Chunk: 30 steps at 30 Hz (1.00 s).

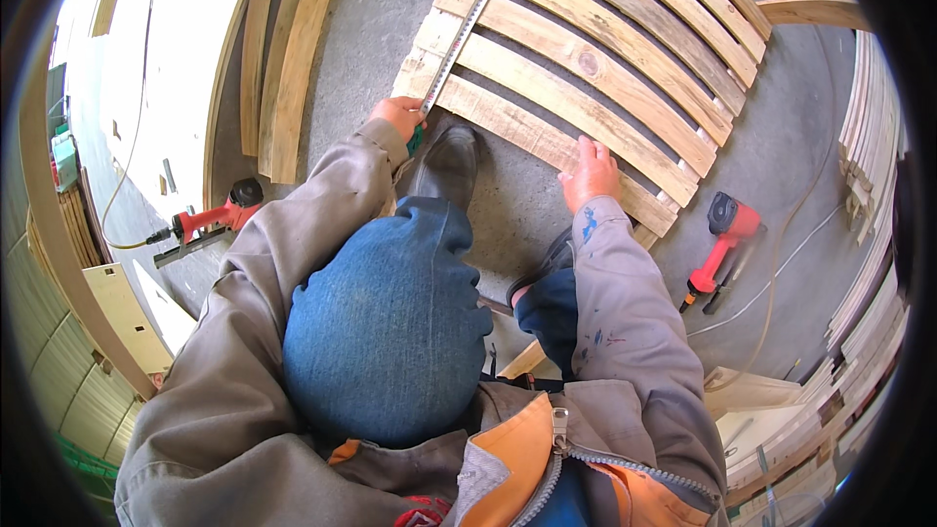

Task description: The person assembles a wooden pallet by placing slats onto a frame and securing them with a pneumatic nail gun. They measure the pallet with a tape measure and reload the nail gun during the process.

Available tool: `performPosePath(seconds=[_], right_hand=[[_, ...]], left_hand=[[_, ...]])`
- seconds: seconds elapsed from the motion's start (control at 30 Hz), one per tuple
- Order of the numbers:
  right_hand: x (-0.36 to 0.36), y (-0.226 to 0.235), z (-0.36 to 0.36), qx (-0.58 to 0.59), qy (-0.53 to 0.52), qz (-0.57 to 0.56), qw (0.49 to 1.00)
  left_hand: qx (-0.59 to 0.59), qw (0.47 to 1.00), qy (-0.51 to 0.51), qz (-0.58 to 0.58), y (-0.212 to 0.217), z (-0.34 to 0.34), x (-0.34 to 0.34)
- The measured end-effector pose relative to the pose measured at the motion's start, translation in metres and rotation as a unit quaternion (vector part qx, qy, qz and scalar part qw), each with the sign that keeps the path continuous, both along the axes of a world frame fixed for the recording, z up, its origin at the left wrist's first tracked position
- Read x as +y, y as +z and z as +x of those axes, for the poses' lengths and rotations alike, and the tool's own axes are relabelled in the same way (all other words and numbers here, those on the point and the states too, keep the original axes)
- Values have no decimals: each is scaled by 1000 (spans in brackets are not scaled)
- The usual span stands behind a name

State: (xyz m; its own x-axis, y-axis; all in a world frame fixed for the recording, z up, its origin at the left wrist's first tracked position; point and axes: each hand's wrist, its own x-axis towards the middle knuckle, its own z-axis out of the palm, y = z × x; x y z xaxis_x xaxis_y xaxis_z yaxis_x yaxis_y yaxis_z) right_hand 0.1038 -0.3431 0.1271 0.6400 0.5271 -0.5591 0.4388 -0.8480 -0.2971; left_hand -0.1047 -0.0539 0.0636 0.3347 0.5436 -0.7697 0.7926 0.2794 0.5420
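Note:
A slatted wooden pallet [586, 63] lies on the concrete at the far middle and right. My left hand [398, 118] is closed around a green tape measure [416, 141] at the pallet's near left corner. Its long pale blade [471, 20] runs out across the slats, away from me, up to the top of the view. My right hand [591, 176] rests over the nearest slat, its fingers bent at the slat's far edge and their tips partly hidden. My boot [451, 166] stands just short of the pallet, between my hands.
A red nail gun [220, 215] lies at left, and another red nail gun [722, 244] stands right of the pallet. Long boards [293, 68] lie at far left beside a white panel [171, 68]. Stacked planks [869, 146] line the right. Hoses [795, 220] cross the floor.

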Motion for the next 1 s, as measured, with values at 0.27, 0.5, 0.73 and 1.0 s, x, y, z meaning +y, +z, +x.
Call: performPosePath(seconds=[0.27,0.5,0.73,1.0], right_hand=[[0,1,0,-1,9,5,1000],[-4,-4,-1,-17,14,16,1000],[-2,-5,0,-12,18,1,1000],[-4,-9,0,-3,-10,-15,1000]], left_hand=[[5,999,29,-15,11,5,-3],[-4,1000,-27,7,-3,-1,3],[-14,1000,-20,12,-15,-7,7],[33,997,-61,31,10,3,5]])
